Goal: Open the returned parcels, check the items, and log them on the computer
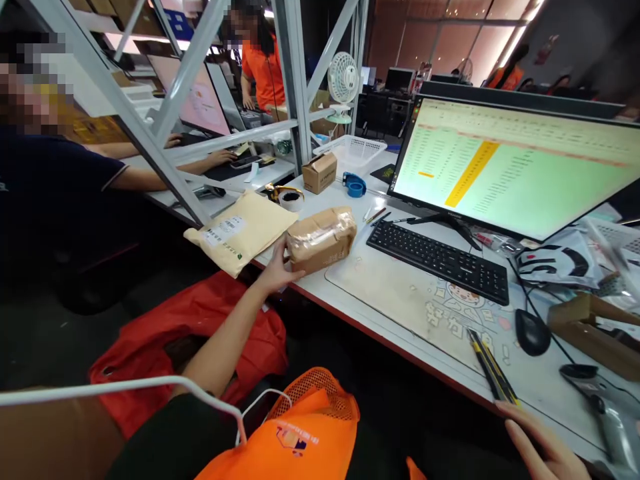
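Observation:
My left hand (pixel 278 270) reaches out to the desk edge and grips the near end of a brown taped parcel (pixel 323 238) that lies on the white desk (pixel 380 313). A flat yellow padded envelope (pixel 240 231) lies just left of the parcel and overhangs the desk edge. My right hand (pixel 543 447) rests at the desk's front edge at the lower right, fingers stretched out with nothing in them. A yellow-and-black utility knife (pixel 490 367) lies on the desk mat just above that hand.
A black keyboard (pixel 440 257), a mouse (pixel 532 331) and a wide monitor (pixel 515 167) stand on the desk. A small carton (pixel 319 172), blue tape (pixel 355 185) and a white basket (pixel 355 150) sit behind. Red bags (pixel 190 340) lie below. Other people sit at the left and behind the metal rack.

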Available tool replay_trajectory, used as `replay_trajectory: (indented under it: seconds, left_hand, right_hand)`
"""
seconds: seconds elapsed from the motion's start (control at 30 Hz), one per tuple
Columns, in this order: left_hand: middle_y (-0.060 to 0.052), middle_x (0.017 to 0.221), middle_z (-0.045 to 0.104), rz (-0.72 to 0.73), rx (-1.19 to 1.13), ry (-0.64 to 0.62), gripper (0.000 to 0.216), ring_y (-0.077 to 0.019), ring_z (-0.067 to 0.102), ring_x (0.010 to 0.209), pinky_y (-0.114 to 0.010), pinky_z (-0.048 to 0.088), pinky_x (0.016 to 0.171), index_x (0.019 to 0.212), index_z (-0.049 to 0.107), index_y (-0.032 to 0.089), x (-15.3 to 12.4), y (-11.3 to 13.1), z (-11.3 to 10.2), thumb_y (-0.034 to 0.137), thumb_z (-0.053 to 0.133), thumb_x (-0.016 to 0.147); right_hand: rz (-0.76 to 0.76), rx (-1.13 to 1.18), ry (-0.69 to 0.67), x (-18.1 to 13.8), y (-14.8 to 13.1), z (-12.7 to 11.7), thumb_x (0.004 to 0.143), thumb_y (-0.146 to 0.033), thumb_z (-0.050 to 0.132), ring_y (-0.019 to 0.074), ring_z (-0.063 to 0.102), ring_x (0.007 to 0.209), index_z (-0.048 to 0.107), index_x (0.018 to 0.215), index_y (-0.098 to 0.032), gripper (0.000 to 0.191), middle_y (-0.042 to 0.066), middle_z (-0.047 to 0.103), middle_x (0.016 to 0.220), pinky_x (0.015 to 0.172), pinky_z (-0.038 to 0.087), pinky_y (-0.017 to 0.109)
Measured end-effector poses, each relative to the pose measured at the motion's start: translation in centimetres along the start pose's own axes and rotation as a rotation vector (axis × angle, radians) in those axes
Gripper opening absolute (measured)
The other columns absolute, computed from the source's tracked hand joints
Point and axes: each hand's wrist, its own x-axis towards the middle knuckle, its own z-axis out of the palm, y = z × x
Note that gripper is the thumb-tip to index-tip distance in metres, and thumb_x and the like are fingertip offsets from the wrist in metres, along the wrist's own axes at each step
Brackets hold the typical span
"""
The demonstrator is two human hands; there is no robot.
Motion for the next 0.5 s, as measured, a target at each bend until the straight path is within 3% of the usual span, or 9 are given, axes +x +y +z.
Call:
replay_trajectory:
  seconds: [0.1, 0.2, 0.27, 0.33, 0.4, 0.47, 0.5]
  left_hand:
    - [-0.014, 0.149, 0.054, 0.439, 0.285, -0.186, 0.075, -0.0362, 0.046, 0.15, -0.063, 0.029, 0.131, 0.149, 0.054, 0.027, -2.1, 1.0, 1.9, 0.018, 0.082, 0.08]
    - [-0.007, 0.137, 0.064, 0.851, 0.371, -0.287, 0.062, -0.0273, 0.05, 0.148, -0.064, 0.019, 0.135, 0.14, 0.064, 0.036, -4.0, 1.7, 4.3, 0.003, 0.067, 0.087]
    - [-0.002, 0.135, 0.066, 1.015, 0.318, -0.275, 0.057, -0.0221, 0.046, 0.151, -0.059, 0.022, 0.136, 0.133, 0.068, 0.04, -4.7, 2.0, 5.5, 0.002, 0.065, 0.091]
    - [0.002, 0.138, 0.065, 1.107, 0.236, -0.261, 0.051, -0.0182, 0.038, 0.156, -0.053, 0.025, 0.136, 0.124, 0.072, 0.044, -4.9, 2.1, 6.3, 0.005, 0.069, 0.092]
    - [0.006, 0.144, 0.061, 1.124, 0.156, -0.232, 0.051, -0.0161, 0.032, 0.159, -0.048, 0.027, 0.136, 0.122, 0.072, 0.049, -5.2, 2.2, 6.9, 0.008, 0.073, 0.091]
    - [0.006, 0.152, 0.056, 0.991, 0.068, -0.18, 0.057, -0.0184, 0.034, 0.16, -0.049, 0.031, 0.134, 0.131, 0.068, 0.053, -5.8, 2.7, 7.6, 0.012, 0.074, 0.092]
    - [0.004, 0.154, 0.055, 0.856, 0.011, -0.157, 0.061, -0.0207, 0.039, 0.157, -0.051, 0.035, 0.132, 0.139, 0.063, 0.054, -6.1, 3.2, 8.0, 0.015, 0.073, 0.093]
  right_hand:
    - [-0.02, 0.136, -0.075, 2.3, -6.3, 4.8, 0.081, -0.066, 0.067, 0.0432, 0.066, 0.13, 0.082, 0.099, -0.047, 0.031, 0.008, 0.078, 0.121, 0.119, 0.045, 0.068]
    - [0.019, 0.429, -0.151, 5.5, -11.7, 11.0, 0.084, -0.075, 0.064, 0.038, 0.056, 0.144, 0.075, 0.126, -0.031, 0.062, 0.012, 0.07, 0.141, 0.126, 0.037, 0.064]
    - [0.109, 0.698, -0.288, 7.6, -14.1, 14.3, 0.084, -0.079, 0.062, 0.0347, 0.057, 0.144, 0.069, 0.133, -0.028, 0.071, 0.012, 0.071, 0.139, 0.122, 0.044, 0.059]
    - [0.249, 0.874, -0.392, 9.0, -15.2, 16.0, 0.075, -0.08, 0.072, 0.0374, 0.064, 0.135, 0.07, 0.126, -0.024, 0.075, 0.012, 0.076, 0.127, 0.114, 0.053, 0.057]
    - [0.362, 0.949, -0.43, 9.3, -15.2, 16.1, 0.062, -0.074, 0.084, 0.0411, 0.07, 0.124, 0.071, 0.115, -0.023, 0.075, 0.012, 0.08, 0.114, 0.106, 0.059, 0.057]
    - [0.41, 0.951, -0.402, 8.7, -14.3, 14.8, 0.058, -0.067, 0.088, 0.0414, 0.074, 0.115, 0.07, 0.11, -0.025, 0.069, 0.009, 0.081, 0.107, 0.102, 0.062, 0.057]
    - [0.41, 0.936, -0.373, 8.3, -13.6, 13.9, 0.06, -0.066, 0.087, 0.041, 0.076, 0.111, 0.07, 0.109, -0.026, 0.066, 0.008, 0.081, 0.105, 0.101, 0.062, 0.057]
